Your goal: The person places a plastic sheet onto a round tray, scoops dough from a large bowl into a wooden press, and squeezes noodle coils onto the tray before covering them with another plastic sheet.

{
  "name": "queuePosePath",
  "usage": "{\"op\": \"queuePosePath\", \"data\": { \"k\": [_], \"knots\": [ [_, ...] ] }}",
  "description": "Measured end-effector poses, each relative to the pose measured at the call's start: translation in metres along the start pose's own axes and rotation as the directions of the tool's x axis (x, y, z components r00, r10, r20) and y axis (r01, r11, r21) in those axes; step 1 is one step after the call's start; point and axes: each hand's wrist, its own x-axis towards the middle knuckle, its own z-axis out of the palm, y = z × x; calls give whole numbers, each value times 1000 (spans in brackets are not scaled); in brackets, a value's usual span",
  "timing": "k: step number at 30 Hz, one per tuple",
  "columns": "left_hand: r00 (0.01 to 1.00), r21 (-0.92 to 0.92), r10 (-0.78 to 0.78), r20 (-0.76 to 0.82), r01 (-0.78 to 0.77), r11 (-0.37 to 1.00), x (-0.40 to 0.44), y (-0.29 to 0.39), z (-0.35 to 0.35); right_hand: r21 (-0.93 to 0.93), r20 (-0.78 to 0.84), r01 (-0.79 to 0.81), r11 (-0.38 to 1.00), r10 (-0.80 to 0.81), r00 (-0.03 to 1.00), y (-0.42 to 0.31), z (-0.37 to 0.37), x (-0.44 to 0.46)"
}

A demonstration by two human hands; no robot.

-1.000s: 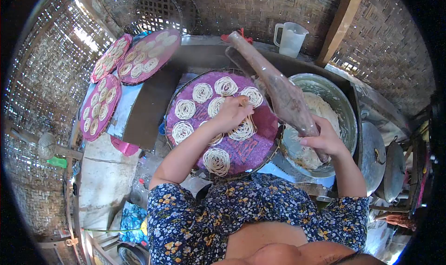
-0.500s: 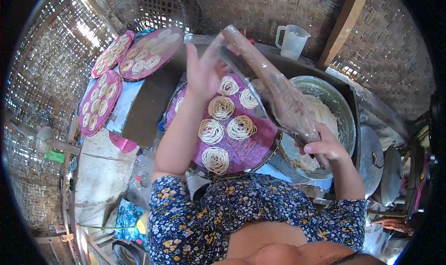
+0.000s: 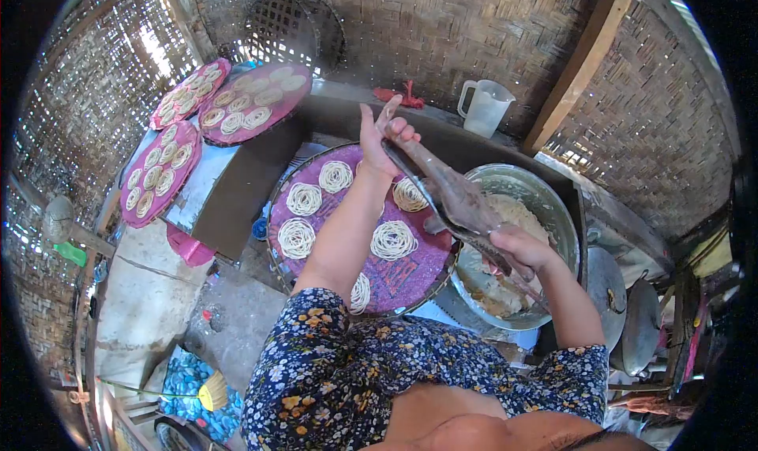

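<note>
A long wooden press [image 3: 460, 200], smeared with pale paste and dark along one side, slants across the view in both my hands. My left hand [image 3: 382, 147] is at its upper end, some fingers curled over the wood and others sticking up. Lower down, my right hand [image 3: 527, 249] is wrapped round the other end, above a big metal basin [image 3: 570, 228] of pale dough [image 3: 517, 214]. Beneath the press and my left forearm lies a round tray with a purple sheet [image 3: 426, 281], bearing several coils of noodle strands [image 3: 394, 240]. My forearm hides part of the tray.
Several smaller pink-covered trays [image 3: 186, 157] with coils stand at the left and back left. A clear plastic jug [image 3: 487, 107] and a red cloth [image 3: 404, 97] sit on the back ledge. Metal lids [image 3: 606, 291] lean right of the basin. Woven walls enclose the space.
My left hand was apart and blurred near the press's upper end; now its fingers curl over that end. The press has come lower, and the view has shifted.
</note>
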Motion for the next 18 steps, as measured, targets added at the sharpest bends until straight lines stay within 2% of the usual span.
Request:
{"op": "queuePosePath", "data": {
  "k": [2,4,7,8,11,13,14,18],
  "knots": [
    [999,12,22,-40,-22,1000,-9,0,9,-3,15,-21,1000,22,1000,-1,3,-9],
    [1000,20,7,7,-8,1000,-16,-3,10,-5,-20,-70,998,70,997,-9,9,-23],
    [998,-6,38,57,-38,999,-21,-4,26,-183,-94,-15,983,-2,996,-14,-7,-37],
    [994,-2,68,87,-68,998,-18,-1,31,-253,-116,58,966,-90,989,-21,-7,-37],
    [981,1,107,164,-109,994,-8,18,49,-342,-141,41,939,-94,986,-44,5,-31],
    [978,-28,73,195,-69,997,-11,32,59,-295,-136,64,953,-108,985,-40,10,-29],
    [982,44,130,134,-137,990,-17,29,68,-270,-117,69,960,-104,988,-40,14,-31],
    [991,31,52,123,-56,998,-30,20,69,-235,-103,66,970,-92,990,-35,15,-49]
  ]
}}
